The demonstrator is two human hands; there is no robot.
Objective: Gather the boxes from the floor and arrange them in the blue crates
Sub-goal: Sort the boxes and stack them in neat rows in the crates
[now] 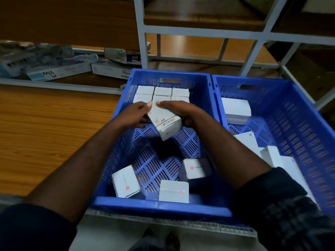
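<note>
Left hand (137,115) and right hand (181,113) clasp one white box (164,122) from either side, tilted over the left blue crate (159,201), just short of the packed rows (162,94) at its far wall; best to level it, then seat it flush against them.

- Both arms reach fwd & down, forearms bare, converging twd the middle.
- L hand (136,115): grips the white box (165,124) on its left side, thumb up by the top corner.
- R hand (184,113): wraps the same box's right side, thumb on the top edge, fingers curled under.
- Box held tilted btwn both hands.
- Both dark sleeves (275,200) pushed up; R one looks checked.
</note>
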